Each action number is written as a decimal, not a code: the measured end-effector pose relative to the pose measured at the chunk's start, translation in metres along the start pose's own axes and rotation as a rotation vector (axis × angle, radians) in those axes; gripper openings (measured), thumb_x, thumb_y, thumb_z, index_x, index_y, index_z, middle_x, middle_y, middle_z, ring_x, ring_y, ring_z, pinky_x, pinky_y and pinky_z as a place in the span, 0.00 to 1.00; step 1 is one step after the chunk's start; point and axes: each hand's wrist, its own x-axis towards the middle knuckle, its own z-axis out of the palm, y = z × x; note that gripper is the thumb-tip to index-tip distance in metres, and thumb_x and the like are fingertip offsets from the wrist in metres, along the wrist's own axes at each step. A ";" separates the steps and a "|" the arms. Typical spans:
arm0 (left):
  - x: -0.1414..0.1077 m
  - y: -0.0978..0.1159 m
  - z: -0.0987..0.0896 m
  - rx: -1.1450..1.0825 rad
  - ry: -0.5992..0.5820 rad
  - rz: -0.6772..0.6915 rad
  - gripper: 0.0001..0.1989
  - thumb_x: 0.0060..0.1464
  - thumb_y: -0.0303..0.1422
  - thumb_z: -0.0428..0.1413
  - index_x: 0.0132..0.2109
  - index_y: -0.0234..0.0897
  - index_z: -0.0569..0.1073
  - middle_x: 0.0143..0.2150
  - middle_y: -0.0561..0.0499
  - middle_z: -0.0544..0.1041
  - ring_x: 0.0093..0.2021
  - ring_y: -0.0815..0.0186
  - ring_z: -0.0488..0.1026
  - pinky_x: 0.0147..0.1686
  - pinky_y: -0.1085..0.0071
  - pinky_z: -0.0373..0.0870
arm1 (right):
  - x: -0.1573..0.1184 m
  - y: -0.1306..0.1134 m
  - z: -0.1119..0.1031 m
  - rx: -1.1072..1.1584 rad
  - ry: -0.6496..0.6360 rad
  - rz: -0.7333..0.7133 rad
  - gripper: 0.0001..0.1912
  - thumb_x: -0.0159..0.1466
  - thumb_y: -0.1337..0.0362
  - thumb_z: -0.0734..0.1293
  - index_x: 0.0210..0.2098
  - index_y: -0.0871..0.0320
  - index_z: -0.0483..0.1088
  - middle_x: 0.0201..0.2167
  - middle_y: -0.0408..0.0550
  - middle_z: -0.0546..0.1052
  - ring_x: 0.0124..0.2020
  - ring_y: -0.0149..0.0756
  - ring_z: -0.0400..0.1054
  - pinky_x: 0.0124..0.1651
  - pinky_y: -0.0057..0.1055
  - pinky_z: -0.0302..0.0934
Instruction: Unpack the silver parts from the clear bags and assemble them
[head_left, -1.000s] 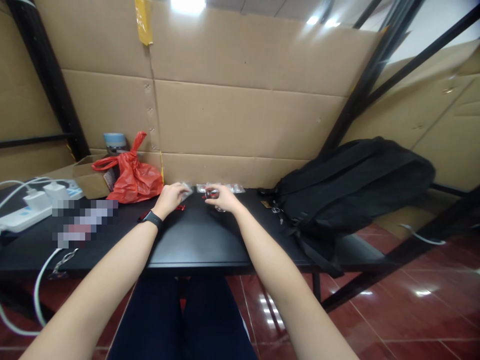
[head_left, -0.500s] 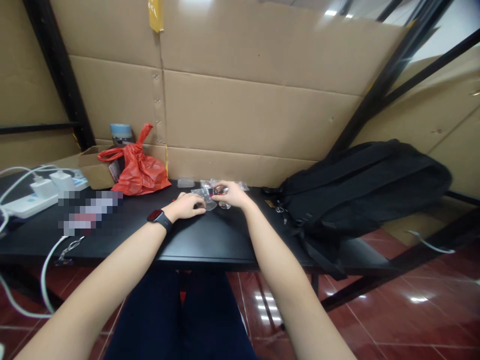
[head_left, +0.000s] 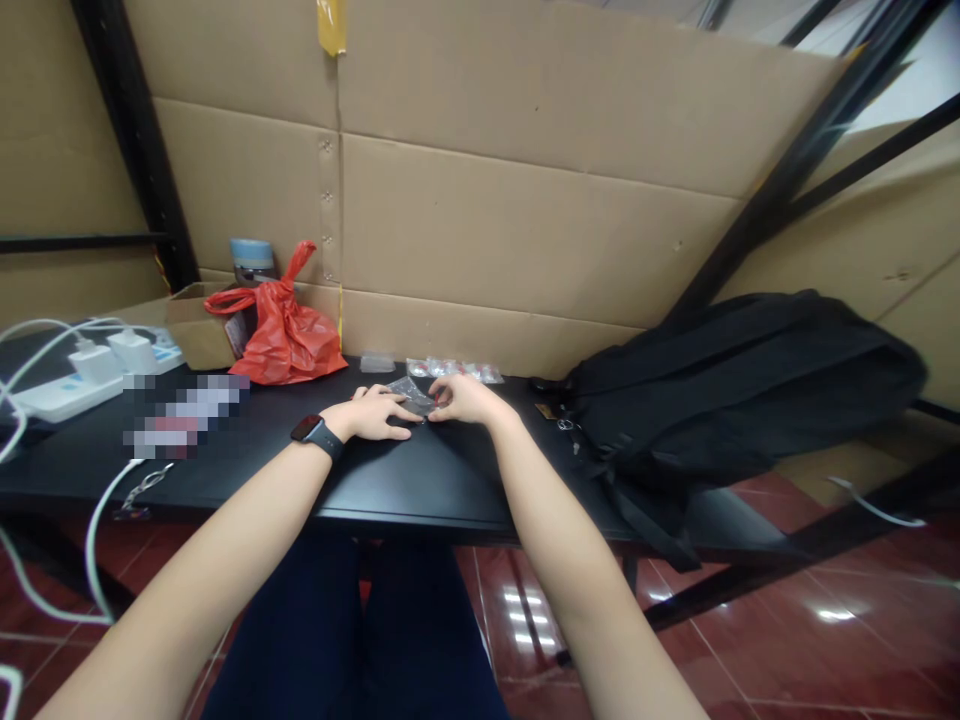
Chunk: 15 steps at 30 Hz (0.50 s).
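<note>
A small clear plastic bag [head_left: 409,391] lies on the black table between my two hands. My left hand [head_left: 373,413], with a dark watch on its wrist, rests beside it with fingers stretched out, the tips touching the bag's left and near side. At the bag's right edge, my right hand [head_left: 471,400] is closed in a pinch on the plastic. A small bit of red shows by its fingertips; what it belongs to is hidden. Just behind the hands, several small clear packets [head_left: 453,368] with red spots lie in a row. A clear plastic piece [head_left: 377,363] sits to their left.
A tied red plastic bag [head_left: 289,340], a cardboard box [head_left: 201,335] and a blue-lidded jar [head_left: 252,255] stand at the back left. Farther left is a white power strip [head_left: 60,393] with cables. A black backpack [head_left: 750,385] fills the right side. Cardboard [head_left: 525,230] walls the back.
My right hand has drawn slightly nearer to me, and the row of packets behind it is now uncovered. My left hand's fingers have spread flatter. The view has shifted slightly.
</note>
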 end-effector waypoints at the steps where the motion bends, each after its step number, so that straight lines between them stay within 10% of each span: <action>1: 0.000 0.000 0.000 -0.003 -0.005 0.009 0.25 0.59 0.53 0.52 0.62 0.67 0.68 0.73 0.53 0.58 0.71 0.43 0.47 0.63 0.40 0.46 | 0.000 -0.001 0.001 -0.006 -0.007 0.000 0.26 0.48 0.62 0.81 0.45 0.60 0.77 0.33 0.47 0.80 0.34 0.36 0.75 0.39 0.28 0.65; 15: 0.004 -0.009 0.009 -0.099 0.106 0.083 0.20 0.55 0.48 0.58 0.55 0.66 0.76 0.70 0.53 0.64 0.69 0.41 0.52 0.61 0.37 0.48 | 0.018 -0.001 0.024 -0.036 0.116 -0.171 0.20 0.55 0.75 0.74 0.46 0.57 0.75 0.39 0.47 0.79 0.37 0.35 0.73 0.43 0.29 0.63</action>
